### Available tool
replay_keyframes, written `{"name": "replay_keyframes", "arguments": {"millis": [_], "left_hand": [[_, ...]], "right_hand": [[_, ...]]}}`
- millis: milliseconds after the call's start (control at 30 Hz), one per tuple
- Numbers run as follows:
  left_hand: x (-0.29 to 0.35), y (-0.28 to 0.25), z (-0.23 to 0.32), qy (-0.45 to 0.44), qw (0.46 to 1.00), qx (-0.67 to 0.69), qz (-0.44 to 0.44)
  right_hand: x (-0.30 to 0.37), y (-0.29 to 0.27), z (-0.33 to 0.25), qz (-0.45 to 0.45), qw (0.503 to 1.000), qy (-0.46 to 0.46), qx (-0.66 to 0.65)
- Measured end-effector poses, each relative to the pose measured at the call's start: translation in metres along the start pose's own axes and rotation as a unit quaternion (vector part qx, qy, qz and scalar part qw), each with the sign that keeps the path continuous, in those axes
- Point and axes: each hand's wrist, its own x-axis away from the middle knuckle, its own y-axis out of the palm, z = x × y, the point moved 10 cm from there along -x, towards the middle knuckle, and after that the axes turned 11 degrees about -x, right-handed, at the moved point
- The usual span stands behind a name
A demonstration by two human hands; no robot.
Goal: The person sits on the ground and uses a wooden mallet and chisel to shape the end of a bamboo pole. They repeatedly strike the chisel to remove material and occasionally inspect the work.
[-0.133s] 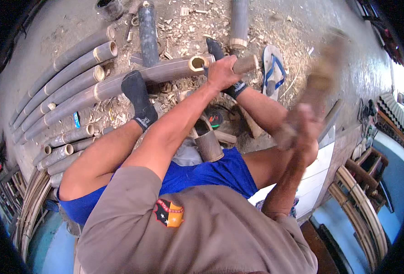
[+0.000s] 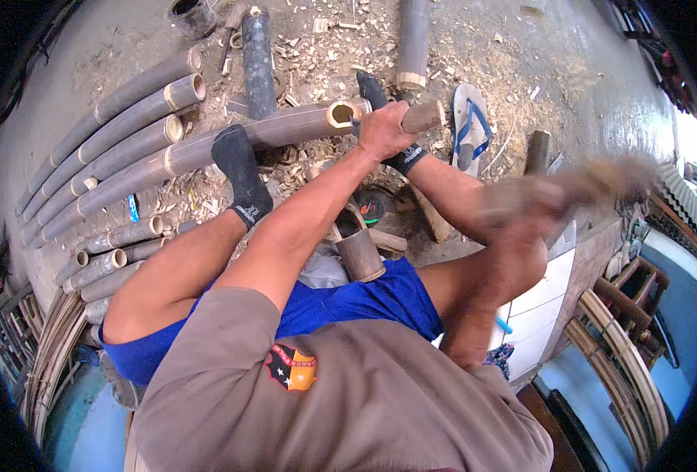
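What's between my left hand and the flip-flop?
In the head view, the wooden handle in your left hand sticks out toward the flip-flop; floor shows in the gap beyond.

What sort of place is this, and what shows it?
Probably a bamboo workshop: cut poles lie at the left, pale chips litter the floor, and one pole has a cut opening.

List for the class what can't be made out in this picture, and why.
Head view: fingers of the right hand and the outline of its club, smeared by blur.
Head view: part of the thick handle, hidden by the left hand.
Head view: far end of the upper bamboo tube, cut off by the top edge.
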Motion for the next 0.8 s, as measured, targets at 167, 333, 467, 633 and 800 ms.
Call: {"name": "replay_keyframes", "arguments": {"millis": [167,333,467,633,800], "left_hand": [[0.021,-0.012,-0.013,-0.025,0.999,0.014,-0.044],[0.030,-0.081,-0.070,-0.245,0.893,0.333,0.176],[0.046,-0.140,-0.103,-0.231,0.844,0.358,0.326],[0.080,-0.105,-0.140,-0.311,0.651,0.609,0.329],[0.117,-0.108,-0.127,-0.322,0.681,0.543,0.370]], "right_hand": [[0.049,0.062,0.064,-0.092,0.994,0.055,0.027],[0.049,0.022,0.064,0.051,0.999,0.007,-0.003],[0.037,0.066,0.052,-0.022,1.000,-0.001,-0.019],[0.019,0.161,-0.029,-0.172,0.965,-0.129,0.150],[0.017,0.223,-0.099,-0.271,0.895,-0.272,0.228]]}}
